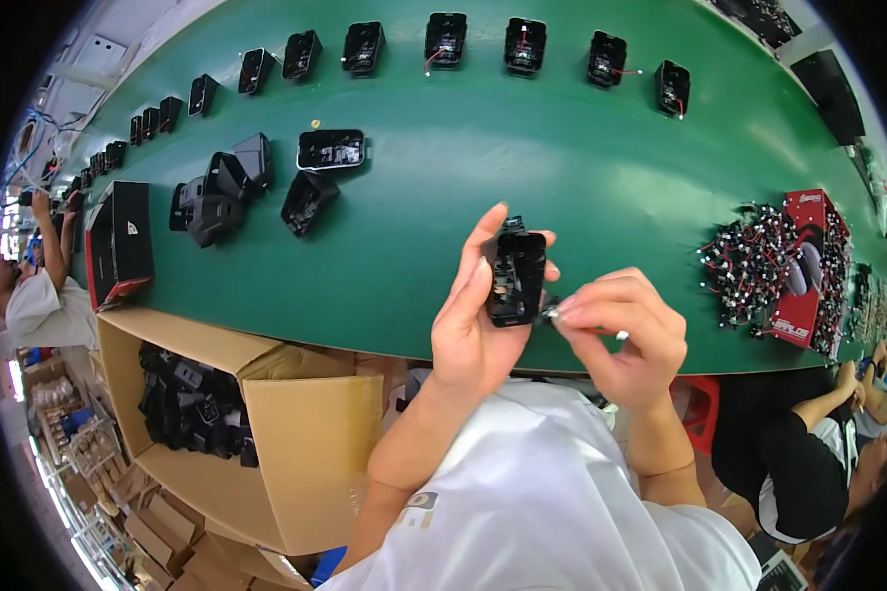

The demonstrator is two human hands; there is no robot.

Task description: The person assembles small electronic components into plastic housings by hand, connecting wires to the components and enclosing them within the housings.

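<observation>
My left hand (466,330) is wrapped round a small open black plastic housing (518,279), held upright over the table's near edge. Its hollow side faces up, and some small parts show inside. Close to the housing's lower right corner, my right hand (633,335) pinches a small wired connector (551,311) between thumb and fingertips. A white end peeks out below those fingers. Whether the connector touches the housing I cannot tell.
Similar housings (446,39) stand in a curved row along the green table's (562,148) far side. More black housings (217,197) lie left of centre. A wire-connector pile (749,261) and red box (803,286) are right. An open carton (310,443) stands lower left. Co-workers sit at both sides.
</observation>
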